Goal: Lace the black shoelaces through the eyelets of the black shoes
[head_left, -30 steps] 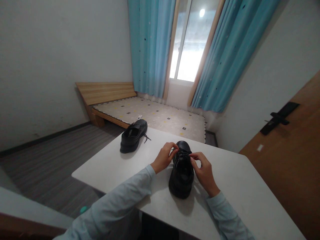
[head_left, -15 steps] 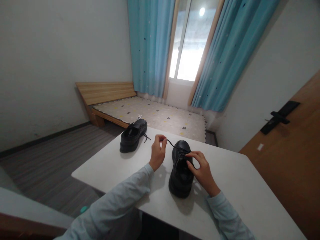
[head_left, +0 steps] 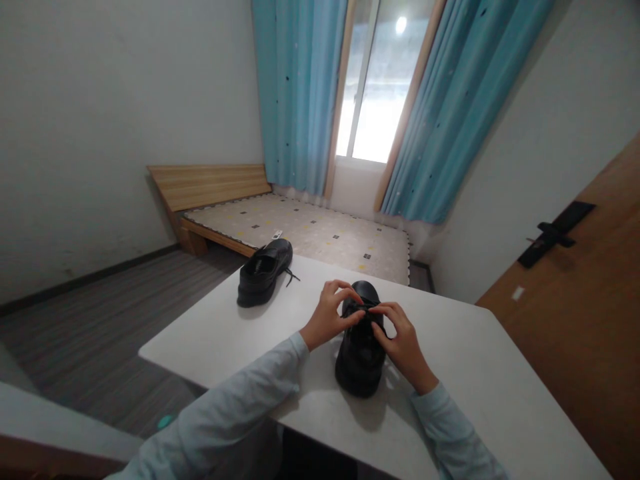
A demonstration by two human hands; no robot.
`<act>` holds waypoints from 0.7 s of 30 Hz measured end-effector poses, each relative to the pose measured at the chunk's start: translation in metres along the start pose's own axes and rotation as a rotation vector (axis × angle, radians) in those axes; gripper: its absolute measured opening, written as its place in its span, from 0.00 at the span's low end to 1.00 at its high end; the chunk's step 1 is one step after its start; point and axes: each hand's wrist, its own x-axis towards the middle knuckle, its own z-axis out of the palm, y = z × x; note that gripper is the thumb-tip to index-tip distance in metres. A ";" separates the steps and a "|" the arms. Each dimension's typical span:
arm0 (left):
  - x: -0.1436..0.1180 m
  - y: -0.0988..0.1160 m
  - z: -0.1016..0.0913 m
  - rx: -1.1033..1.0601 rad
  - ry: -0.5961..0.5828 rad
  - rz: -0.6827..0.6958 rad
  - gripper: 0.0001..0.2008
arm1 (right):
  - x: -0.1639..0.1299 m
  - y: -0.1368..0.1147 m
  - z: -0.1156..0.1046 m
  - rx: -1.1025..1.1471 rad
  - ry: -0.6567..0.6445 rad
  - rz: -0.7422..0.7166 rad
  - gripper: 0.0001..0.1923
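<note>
- The left hand (head_left: 329,319) has its fingers (head_left: 350,315) curled in from the left of the frame, tips pinched on the laces (head_left: 361,309) at the top of the near shoe; thumb and forefinger meet over the lace area, the other fingers bent loosely above.
- The right hand (head_left: 400,340) mirrors it from the right side, fingers (head_left: 383,309) bent and pinching at the same laces, tips almost meeting those of the left hand. How much lace each hand actually grips cannot be told, since black lace lies on black leather.
- Under both hands stands the near black shoe (head_left: 361,350), just below the middle of the frame. Its long axis runs up and down the picture: toe toward the top of the frame, heel toward the bottom edge. It sits sole down, upright.
- Both forearms, in pale blue sleeves (head_left: 240,413), come in from the lower edge of the frame and converge on the shoe.
- The shoe rests on a white table (head_left: 480,373) that fills the lower middle and lower right of the frame.
- A second black shoe (head_left: 264,272) sits on the table's far left corner, left of centre in the frame, well apart from the hands; its long axis is slanted, with a loose lace end trailing off to its right.
- Beyond the table, in the middle band of the frame, lies a low wooden bed (head_left: 215,187) with a patterned mattress; blue curtains (head_left: 300,87) flank a bright window (head_left: 375,80) at the top centre.
- A brown door (head_left: 590,320) with a dark handle takes up the right edge.
</note>
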 end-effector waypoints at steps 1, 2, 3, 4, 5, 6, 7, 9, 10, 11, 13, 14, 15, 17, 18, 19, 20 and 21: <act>0.000 0.000 0.001 -0.007 -0.046 0.014 0.11 | 0.000 0.000 0.001 0.000 0.001 -0.003 0.10; 0.000 0.000 0.002 -0.018 -0.094 0.023 0.12 | 0.000 0.000 0.001 -0.001 0.001 -0.006 0.10; 0.000 0.000 0.003 -0.032 -0.143 0.029 0.13 | 0.000 0.001 0.001 -0.003 -0.001 -0.010 0.10; 0.001 0.000 0.003 -0.046 -0.187 0.030 0.14 | 0.000 0.001 0.002 -0.006 -0.001 -0.014 0.10; 0.002 -0.001 0.003 -0.057 -0.224 0.030 0.14 | 0.000 0.001 0.002 -0.008 -0.002 -0.018 0.10; 0.003 -0.001 0.003 -0.063 -0.249 0.029 0.14 | 0.000 0.001 0.002 -0.010 0.001 -0.023 0.10; 0.003 -0.001 0.003 -0.063 -0.263 0.028 0.14 | 0.000 0.001 0.002 -0.012 0.006 -0.026 0.10; 0.005 -0.002 0.002 -0.050 -0.269 0.031 0.13 | 0.000 0.001 0.002 -0.013 0.016 -0.028 0.09; 0.005 -0.002 0.002 -0.042 -0.269 0.032 0.12 | 0.000 0.001 0.002 -0.013 0.019 -0.028 0.09; 0.006 -0.002 0.002 -0.031 -0.270 0.030 0.12 | 0.000 0.001 0.002 -0.014 0.019 -0.029 0.09; 0.006 -0.001 0.003 0.002 -0.278 0.029 0.11 | 0.001 0.000 0.002 -0.017 0.011 -0.030 0.09; 0.006 -0.001 0.003 0.026 -0.281 0.032 0.11 | 0.001 0.000 0.001 -0.018 0.007 -0.030 0.09; 0.007 0.000 0.003 0.055 -0.286 0.038 0.11 | 0.001 0.000 0.001 -0.019 0.005 -0.029 0.09; 0.009 0.001 0.004 0.125 -0.300 0.053 0.11 | 0.001 0.000 0.001 -0.019 -0.005 -0.029 0.10; 0.011 0.002 0.004 0.166 -0.310 0.059 0.11 | 0.001 0.001 0.001 -0.018 -0.013 -0.027 0.10; 0.012 0.003 0.005 0.212 -0.320 0.063 0.11 | 0.001 0.001 0.001 -0.016 -0.021 -0.025 0.11; 0.015 0.005 0.005 0.261 -0.331 0.067 0.10 | 0.001 0.002 0.001 -0.013 -0.029 -0.022 0.11; 0.017 0.006 0.006 0.309 -0.342 0.073 0.10 | 0.001 0.002 0.001 -0.012 -0.036 -0.017 0.12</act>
